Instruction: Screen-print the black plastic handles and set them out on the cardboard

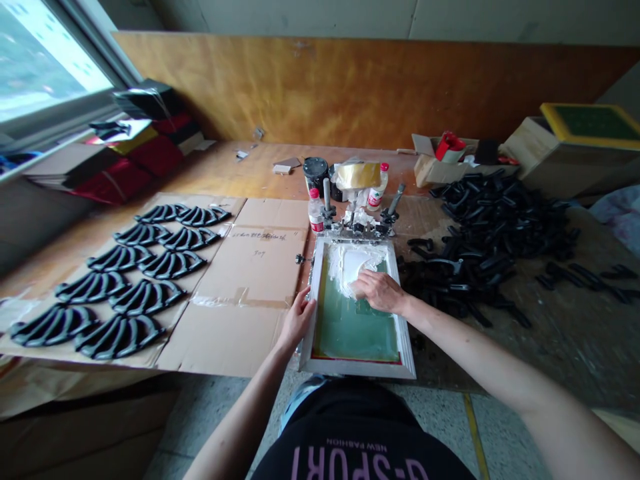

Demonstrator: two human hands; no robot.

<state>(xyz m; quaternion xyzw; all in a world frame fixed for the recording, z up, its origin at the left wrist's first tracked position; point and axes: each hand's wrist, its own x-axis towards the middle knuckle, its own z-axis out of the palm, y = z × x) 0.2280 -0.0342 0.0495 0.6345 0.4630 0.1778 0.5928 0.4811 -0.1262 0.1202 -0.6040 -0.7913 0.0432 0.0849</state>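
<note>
A silk-screen frame (407, 353) with a green mesh lies flat at the table's front edge, held by a metal clamp stand (355, 230) at its far end. White ink (340, 263) is smeared thickly over the far half of the mesh, around a paler patch. My right hand (379, 290) is closed and low over the near edge of this ink; whatever its fingers hold is hidden beneath them. My left hand (300, 315) grips the frame's left side, fingers curled at the rim.
Black curved pieces (145, 287) lie in fan-shaped groups on cardboard (240, 267) at left. A heap of similar black parts (495, 227) covers the right side. Bottles (316, 212) and a dark tub (315, 172) stand behind the clamp. Boxes (545, 153) sit at back right.
</note>
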